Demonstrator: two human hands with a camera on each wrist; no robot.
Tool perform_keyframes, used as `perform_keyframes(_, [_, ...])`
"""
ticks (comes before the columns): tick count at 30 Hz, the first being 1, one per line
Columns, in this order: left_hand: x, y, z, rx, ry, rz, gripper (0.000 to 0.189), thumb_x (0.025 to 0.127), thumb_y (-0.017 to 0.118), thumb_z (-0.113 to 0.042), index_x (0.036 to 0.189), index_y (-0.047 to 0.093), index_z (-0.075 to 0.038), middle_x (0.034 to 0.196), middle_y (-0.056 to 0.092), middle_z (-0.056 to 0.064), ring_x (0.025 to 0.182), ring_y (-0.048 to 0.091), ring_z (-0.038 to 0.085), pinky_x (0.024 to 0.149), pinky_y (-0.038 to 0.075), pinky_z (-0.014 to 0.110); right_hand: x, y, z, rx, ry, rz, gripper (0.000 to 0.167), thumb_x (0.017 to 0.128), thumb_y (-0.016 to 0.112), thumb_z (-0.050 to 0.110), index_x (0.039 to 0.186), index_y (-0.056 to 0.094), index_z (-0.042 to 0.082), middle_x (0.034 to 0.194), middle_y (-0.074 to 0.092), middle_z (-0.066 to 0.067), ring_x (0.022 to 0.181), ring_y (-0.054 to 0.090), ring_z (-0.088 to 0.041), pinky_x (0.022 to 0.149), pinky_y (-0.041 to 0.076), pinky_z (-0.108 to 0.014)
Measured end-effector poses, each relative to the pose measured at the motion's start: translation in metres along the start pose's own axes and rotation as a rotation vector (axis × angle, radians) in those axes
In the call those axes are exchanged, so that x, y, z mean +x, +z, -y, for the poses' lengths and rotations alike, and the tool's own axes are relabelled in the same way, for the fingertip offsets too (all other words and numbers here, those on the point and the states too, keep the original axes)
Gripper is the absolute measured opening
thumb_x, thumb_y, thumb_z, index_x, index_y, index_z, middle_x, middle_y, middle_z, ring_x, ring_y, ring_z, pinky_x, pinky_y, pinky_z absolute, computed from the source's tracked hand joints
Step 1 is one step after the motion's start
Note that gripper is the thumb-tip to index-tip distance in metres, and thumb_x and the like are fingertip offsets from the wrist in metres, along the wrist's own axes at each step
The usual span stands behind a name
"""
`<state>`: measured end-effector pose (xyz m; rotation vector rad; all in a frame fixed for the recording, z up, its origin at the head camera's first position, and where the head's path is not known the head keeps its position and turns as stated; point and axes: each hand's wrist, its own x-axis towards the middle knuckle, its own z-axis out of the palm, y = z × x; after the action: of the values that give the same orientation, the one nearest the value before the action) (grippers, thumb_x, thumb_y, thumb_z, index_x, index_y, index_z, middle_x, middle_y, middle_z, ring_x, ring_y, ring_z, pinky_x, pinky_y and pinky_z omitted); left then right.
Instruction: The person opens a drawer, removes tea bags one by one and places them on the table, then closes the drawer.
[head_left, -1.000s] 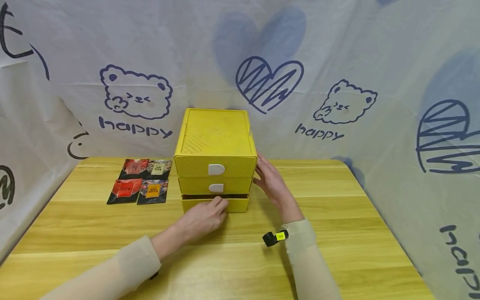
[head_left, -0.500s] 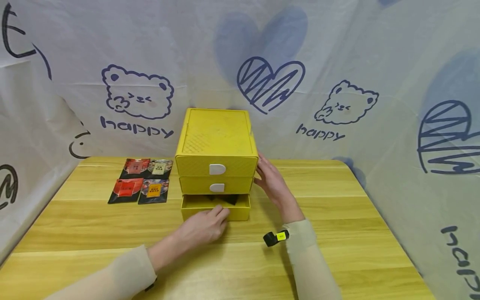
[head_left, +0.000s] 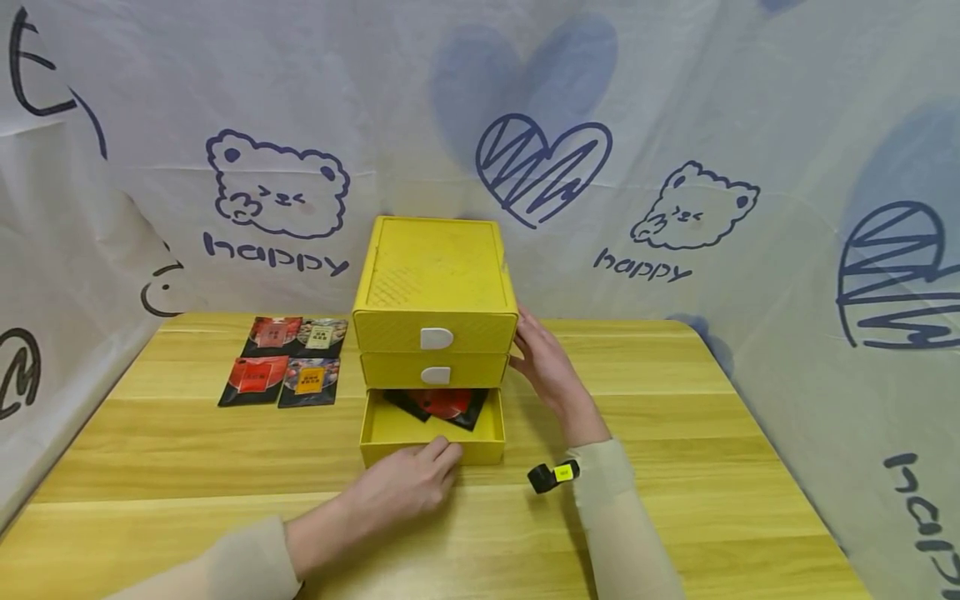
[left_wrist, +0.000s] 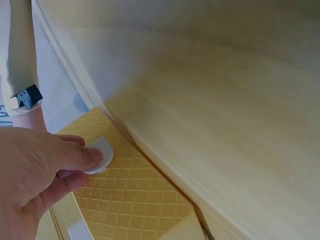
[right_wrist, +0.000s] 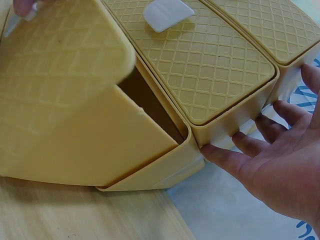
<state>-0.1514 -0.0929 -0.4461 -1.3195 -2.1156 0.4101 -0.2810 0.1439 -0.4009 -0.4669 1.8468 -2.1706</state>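
I have the bottom drawer [head_left: 482,453] of the yellow cabinet [head_left: 437,262] standing out over the counter [head_left: 697,467], with dark and red packets [head_left: 450,404] lying loose towards its back. The fingers of my left hand [head_left: 412,485] are narrow, thumb and finger pinching the white tab [left_wrist: 106,151] on the drawer front. My right hand [head_left: 547,360] has its fingers wide, fingertips laid against the cabinet's right side, gripping nothing

What worries me most is the drawer's back end: I can't see how much of it is left inside, so too long a pull could bring it right out, tip its front down and slide the packets forward. A crooked pull might jam it, since I hold it by one small tab, and the pinch could slip off that smooth-looking piece. If my right fingers press too lightly, the cabinet could skid along or twist with the drawer; too hard, and they could push it towards the four packets [head_left: 297,368] lying flat on the counter to its left
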Motion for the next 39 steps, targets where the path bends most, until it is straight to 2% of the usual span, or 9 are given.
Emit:
perform_keyframes(6, [-0.002,-0.007,-0.006,0.032,0.009,0.001,0.064,0.091,0.014,0.017,0.09,0.073,-0.009,0.096,0.052,0.006,0.084,0.055,0.015,0.055,0.05,0.014,0.0,0.0,0.0,-0.005,-0.004,-0.001,0.058,0.113,0.037,0.033,0.167,0.022,0.02,0.173,0.02,-0.002,0.159,0.018,-0.024,0.124,0.025,-0.062])
perform_keyframes(11, [-0.003,-0.014,-0.012,0.04,0.017,-0.01,0.067,0.093,0.011,0.015,0.088,0.073,-0.009,0.094,0.051,0.006,0.082,0.053,0.014,0.053,0.049,0.014,-0.001,0.001,0.0,-0.011,-0.001,-0.006,0.058,0.113,0.037,0.033,0.167,0.022,0.02,0.173,0.021,-0.002,0.159,0.018,-0.024,0.124,0.025,-0.061])
perform_keyframes(15, [-0.005,-0.02,-0.016,0.046,0.032,0.006,0.07,0.094,0.01,0.015,0.09,0.075,-0.01,0.095,0.052,0.006,0.083,0.055,0.014,0.054,0.049,0.014,-0.001,0.001,0.001,-0.01,-0.003,-0.005,0.058,0.113,0.036,0.032,0.167,0.021,0.019,0.173,0.02,-0.003,0.159,0.018,-0.025,0.124,0.025,-0.061])
perform_keyframes(18, [-0.007,-0.025,-0.021,0.051,0.054,0.025,0.064,0.096,0.016,0.012,0.093,0.076,-0.011,0.094,0.052,0.006,0.082,0.054,0.013,0.054,0.048,0.013,0.0,0.0,0.0,-0.01,-0.001,-0.008,0.058,0.113,0.035,0.032,0.168,0.021,0.019,0.173,0.019,-0.003,0.159,0.017,-0.026,0.124,0.025,-0.061])
perform_keyframes(21, [-0.008,-0.029,-0.025,0.039,0.074,0.052,0.041,0.099,0.036,0.002,0.096,0.075,-0.011,0.094,0.051,0.005,0.081,0.051,0.013,0.056,0.047,0.012,0.001,0.0,0.0,-0.009,-0.002,-0.012,0.058,0.113,0.035,0.033,0.167,0.021,0.019,0.173,0.02,-0.004,0.159,0.018,-0.026,0.124,0.025,-0.061])
perform_keyframes(25, [-0.011,-0.034,-0.029,0.018,0.087,0.073,0.018,0.092,0.058,-0.008,0.097,0.075,-0.011,0.095,0.052,0.004,0.082,0.051,0.013,0.058,0.048,0.012,0.001,0.0,0.0,-0.007,-0.009,-0.004,0.058,0.113,0.036,0.033,0.167,0.021,0.019,0.173,0.02,-0.004,0.159,0.018,-0.027,0.123,0.025,-0.062])
perform_keyframes(32, [-0.013,-0.038,-0.032,-0.009,0.092,0.054,0.019,0.09,0.056,-0.01,0.093,0.075,-0.013,0.095,0.051,0.004,0.083,0.052,0.012,0.056,0.047,0.012,0.0,0.0,0.001,-0.023,-0.012,-0.002,0.058,0.113,0.036,0.034,0.167,0.022,0.02,0.173,0.02,-0.002,0.159,0.018,-0.025,0.124,0.025,-0.061])
perform_keyframes(39, [-0.013,-0.041,-0.032,-0.002,0.095,0.06,0.008,0.09,0.065,-0.016,0.091,0.073,-0.015,0.096,0.05,0.002,0.083,0.051,0.012,0.056,0.046,0.012,0.0,0.0,-0.001,-0.018,-0.003,-0.006,0.059,0.112,0.039,0.035,0.167,0.022,0.021,0.173,0.02,-0.002,0.159,0.018,-0.025,0.124,0.025,-0.061])
